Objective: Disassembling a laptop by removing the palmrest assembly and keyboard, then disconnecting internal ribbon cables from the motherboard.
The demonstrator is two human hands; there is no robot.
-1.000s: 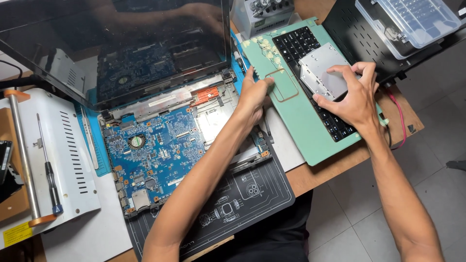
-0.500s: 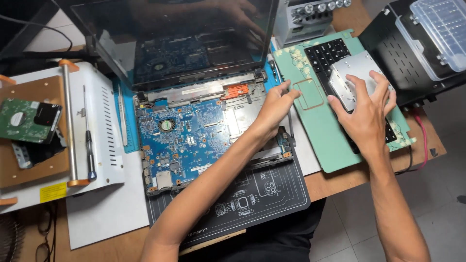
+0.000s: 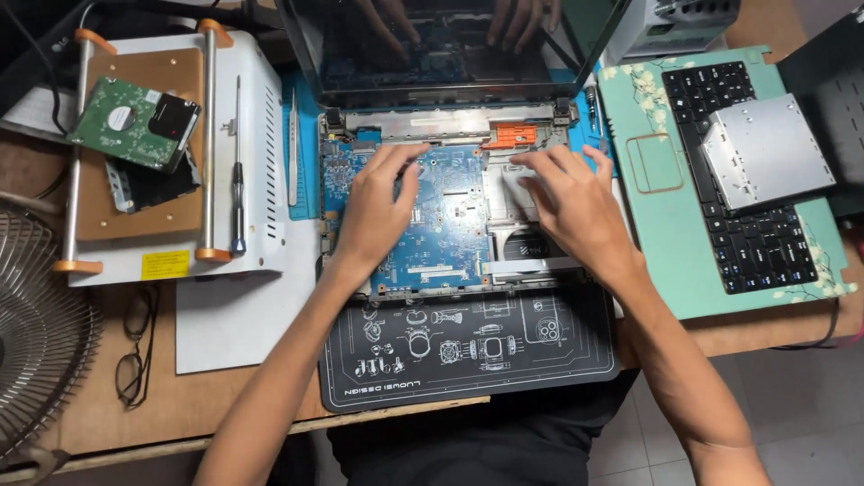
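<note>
We see both sets of fingers spread flat, grasping nothing: our left hand (image 3: 376, 211) presses on the blue motherboard (image 3: 441, 220), our right hand (image 3: 569, 202) on the grey metal bay beside it. The opened laptop (image 3: 450, 135) sits mid-desk, above the black work mat (image 3: 468, 346); a screwdriver (image 3: 238, 175) lies well left.

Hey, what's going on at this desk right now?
A person is working on an opened laptop with both bare hands. The left hand rests on the exposed blue circuit board, and the right hand lies flat on the silver metal part of the laptop base beside it. The dark laptop screen stands open behind. A flat silver optical drive lies on the detached mint-green keyboard panel to the right. A black-handled screwdriver lies untouched on the left.
</note>
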